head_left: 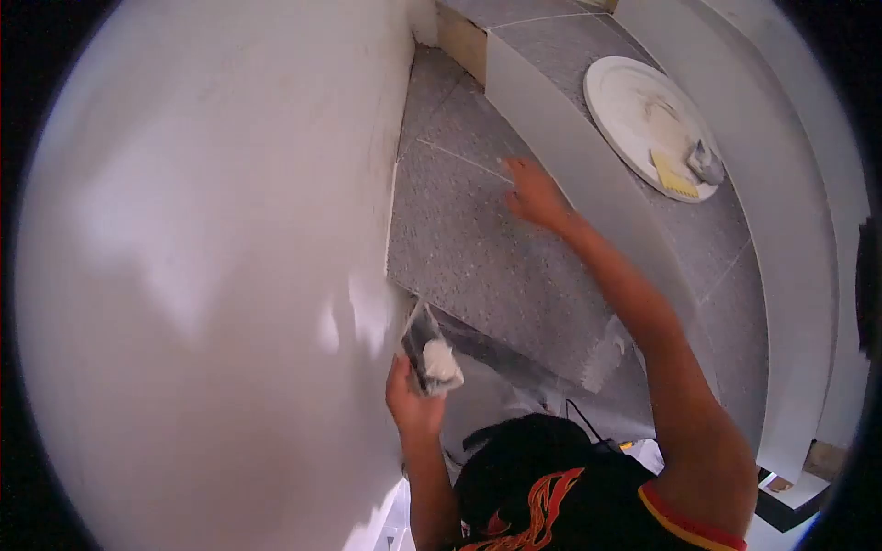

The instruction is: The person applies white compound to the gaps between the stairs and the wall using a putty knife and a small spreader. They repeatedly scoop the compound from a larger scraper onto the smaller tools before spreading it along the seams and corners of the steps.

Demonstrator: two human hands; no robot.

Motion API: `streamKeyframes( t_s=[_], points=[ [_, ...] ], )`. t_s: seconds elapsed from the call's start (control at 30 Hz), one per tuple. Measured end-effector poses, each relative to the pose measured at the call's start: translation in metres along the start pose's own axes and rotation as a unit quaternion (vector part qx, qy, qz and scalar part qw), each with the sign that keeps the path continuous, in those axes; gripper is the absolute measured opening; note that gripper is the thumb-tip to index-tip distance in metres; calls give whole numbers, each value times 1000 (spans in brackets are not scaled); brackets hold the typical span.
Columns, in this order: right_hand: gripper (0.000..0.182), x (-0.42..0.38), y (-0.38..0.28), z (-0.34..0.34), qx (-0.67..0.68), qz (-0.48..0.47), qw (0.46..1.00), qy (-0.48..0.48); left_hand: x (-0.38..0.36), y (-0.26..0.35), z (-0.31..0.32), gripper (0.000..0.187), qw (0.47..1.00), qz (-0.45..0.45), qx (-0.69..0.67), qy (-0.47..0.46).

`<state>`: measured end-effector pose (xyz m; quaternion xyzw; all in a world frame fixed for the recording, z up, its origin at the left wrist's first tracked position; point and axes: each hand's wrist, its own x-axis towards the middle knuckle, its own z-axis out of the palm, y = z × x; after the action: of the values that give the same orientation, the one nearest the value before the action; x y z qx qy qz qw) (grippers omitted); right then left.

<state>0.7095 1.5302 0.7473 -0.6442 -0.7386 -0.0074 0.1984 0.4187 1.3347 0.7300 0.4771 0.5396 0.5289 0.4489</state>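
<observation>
My left hand [415, 402] is closed on a small flat, dark grey plate with pale edges [420, 329]. A lump of white paste [440, 362] sits on it, near my fingers. My right hand [537, 195] reaches over a grey speckled stair tread [478, 230]. Its fingers are bent together beside a thin white joint line [464, 159]. Whatever those fingers may hold is too small to make out.
A white wall [230, 230] rises on the left. On the step at upper right rests a round white lid [611, 87] carrying a yellow notched spreader [673, 174] and a crumpled grey lump [706, 163]. A pale curved riser [570, 138] separates the steps.
</observation>
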Motion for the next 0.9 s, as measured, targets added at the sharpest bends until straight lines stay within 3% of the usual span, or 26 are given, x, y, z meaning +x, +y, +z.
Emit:
streamKeyframes(
  t_s=[0.03, 0.07, 0.1, 0.17, 0.3, 0.43, 0.5, 0.57, 0.67, 0.9],
  points=[
    [52, 40, 20, 16, -64, 5, 998, -28, 20, 18, 9, 30, 955, -151, -254, 23],
    [50, 79, 42, 33, -128, 9, 990, -55, 41, 23, 19, 29, 824, -288, -486, 45],
    [50, 118, 72, 60, -126, 11, 990, -57, 62, 12, 27, 29, 825, -290, -483, 46],
    [44, 186, 132, 127, -300, -117, 946, 23, 101, -14, 39, 29, 824, -329, -450, 103],
    [35, 293, 159, 163, -373, -97, 923, -12, 172, -61, 67, 28, 844, -325, -415, 96],
    [26, 359, 192, 199, -387, -101, 917, 4, 225, -91, 95, 28, 810, -349, -461, 99],
    [25, 375, 201, 207, -366, -77, 927, -17, 241, -100, 104, 28, 807, -351, -461, 110],
    [23, 388, 221, 226, -428, -161, 889, 28, 250, -104, 109, 28, 820, -334, -454, 97],
    [22, 387, 228, 235, -423, -178, 886, 69, 253, -103, 113, 27, 825, -340, -438, 111],
    [29, 353, 209, 221, -431, -181, 884, -9, 238, -89, 89, 26, 831, -331, -435, 98]
  ],
)
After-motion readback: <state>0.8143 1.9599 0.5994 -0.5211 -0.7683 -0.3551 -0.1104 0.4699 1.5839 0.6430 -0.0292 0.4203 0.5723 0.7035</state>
